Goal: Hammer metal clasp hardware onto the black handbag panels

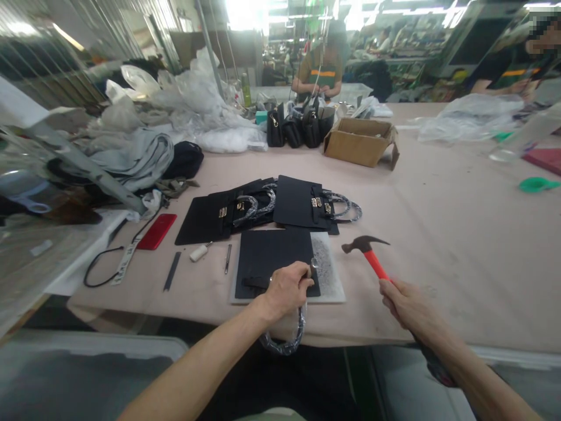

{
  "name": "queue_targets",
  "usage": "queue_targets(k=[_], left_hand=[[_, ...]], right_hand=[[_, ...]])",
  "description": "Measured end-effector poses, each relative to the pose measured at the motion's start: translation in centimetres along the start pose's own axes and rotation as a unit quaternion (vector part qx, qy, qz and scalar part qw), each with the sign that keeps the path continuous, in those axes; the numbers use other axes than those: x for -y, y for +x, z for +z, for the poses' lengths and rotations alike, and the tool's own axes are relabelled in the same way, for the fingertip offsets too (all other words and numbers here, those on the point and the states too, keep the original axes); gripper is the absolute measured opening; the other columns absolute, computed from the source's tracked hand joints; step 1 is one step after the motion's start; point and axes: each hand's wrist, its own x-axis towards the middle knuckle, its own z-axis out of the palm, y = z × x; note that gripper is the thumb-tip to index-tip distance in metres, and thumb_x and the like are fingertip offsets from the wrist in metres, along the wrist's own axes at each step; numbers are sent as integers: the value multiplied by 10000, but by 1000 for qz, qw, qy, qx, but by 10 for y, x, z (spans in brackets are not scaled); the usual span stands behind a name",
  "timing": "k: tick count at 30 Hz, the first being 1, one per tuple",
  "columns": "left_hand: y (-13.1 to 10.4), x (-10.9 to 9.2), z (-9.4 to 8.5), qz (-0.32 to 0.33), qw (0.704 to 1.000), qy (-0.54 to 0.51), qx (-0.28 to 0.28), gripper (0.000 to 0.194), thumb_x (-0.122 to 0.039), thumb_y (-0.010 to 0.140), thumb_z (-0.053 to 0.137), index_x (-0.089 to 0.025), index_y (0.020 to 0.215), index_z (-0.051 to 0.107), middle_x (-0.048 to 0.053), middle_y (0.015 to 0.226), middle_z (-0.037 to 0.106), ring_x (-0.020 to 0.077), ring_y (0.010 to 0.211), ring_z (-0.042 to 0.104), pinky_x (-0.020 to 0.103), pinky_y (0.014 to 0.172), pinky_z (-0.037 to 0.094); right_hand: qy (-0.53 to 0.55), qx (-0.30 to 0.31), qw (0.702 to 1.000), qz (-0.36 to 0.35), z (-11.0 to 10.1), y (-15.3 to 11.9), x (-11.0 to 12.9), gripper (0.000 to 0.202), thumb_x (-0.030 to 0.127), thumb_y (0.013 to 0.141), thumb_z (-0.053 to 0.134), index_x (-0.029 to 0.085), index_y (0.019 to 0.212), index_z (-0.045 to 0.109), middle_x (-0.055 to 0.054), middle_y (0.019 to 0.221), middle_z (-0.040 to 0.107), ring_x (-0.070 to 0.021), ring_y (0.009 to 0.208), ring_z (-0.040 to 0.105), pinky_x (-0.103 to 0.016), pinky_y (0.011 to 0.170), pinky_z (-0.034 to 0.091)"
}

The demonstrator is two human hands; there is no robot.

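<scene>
Set in a busy, brightly lit workroom, at a broad pale table (438, 228). Logged on the far side: a person (322, 70) at work, a cardboard box (357, 143). Logged nearer: two groups of black panels, left stack (199, 219) and right stack (295, 202), with gold-coloured fittings and wrapped handles.

Located for the work in hand: a black panel (276, 251), flat on a pale board (333, 278), leaving a speckled strip bare along the right. Seen below the left hand (287, 287): a wrapped loop handle (284, 349), out past the table's near edge.

Pinching, with left fingers closed, a small shiny-ended piece (314, 264) over the panel's right side; cannot identify it further. Gripping a claw hammer (376, 266) in the right hand (401, 301), fist closed partway along the shaft, head to the right of the board. Cannot judge height above the cloth.

Risks, as judged: with any off-line stroke, could catch left fingertips, given their closeness to the shiny end. If pinched askew, could glance off and scar the panel. If tugged by the overhanging loop, could skid out of position.
</scene>
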Motion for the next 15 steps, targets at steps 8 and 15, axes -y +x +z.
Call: queue_targets(k=[8,15], left_hand=[[0,0,-1,-4,1000,2,-1,58,-170,877,649,-217,843,644,20,909,707,182,847,668,289,804,528],[0,16,-10,-119,955,-257,-88,163,-314,905,585,-174,935,663,55,920,736,181,834,697,328,812,573]], right_hand=[[-54,-200,912,-353,68,5,28,391,352,940,520,162,1276,581,-212,1307,611,-341,1178,589,-509,958,476],[-35,-122,894,-429,123,-18,69,458,271,942,540,170,1389,523,-173,1366,592,-345,1274,514,-542,1054,392]])
